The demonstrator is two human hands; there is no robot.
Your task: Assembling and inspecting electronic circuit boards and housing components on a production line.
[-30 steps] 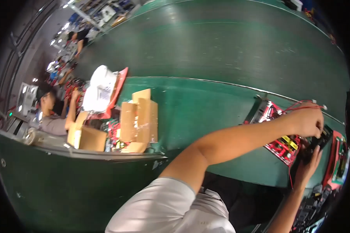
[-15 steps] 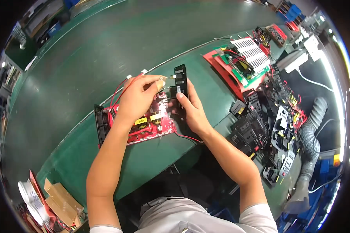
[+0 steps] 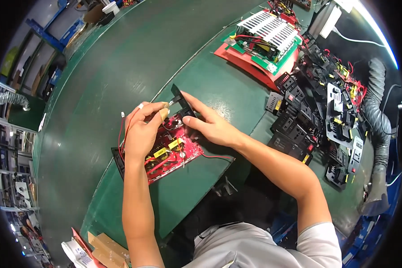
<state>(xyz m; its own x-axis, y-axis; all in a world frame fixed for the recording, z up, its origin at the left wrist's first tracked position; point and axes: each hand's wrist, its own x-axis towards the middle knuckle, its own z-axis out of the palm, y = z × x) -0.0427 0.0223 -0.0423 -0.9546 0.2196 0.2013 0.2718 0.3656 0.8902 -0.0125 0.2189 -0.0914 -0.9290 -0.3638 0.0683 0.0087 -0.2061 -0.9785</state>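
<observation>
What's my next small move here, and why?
Perhaps steady the black panel with your right hand while your left hand eases closer to its left face: the right already grips the panel, and the left, fingers drawn into a pinch, is just beside that face.

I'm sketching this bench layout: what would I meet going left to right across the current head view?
Cardboard box, left hand, black panel, right hand, heap of black plastic parts, grey ribbed hose.

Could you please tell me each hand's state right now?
Left hand: pinched closed beside the black panel; what it holds cannot be told.
Right hand: closed, holding the black panel.
</observation>
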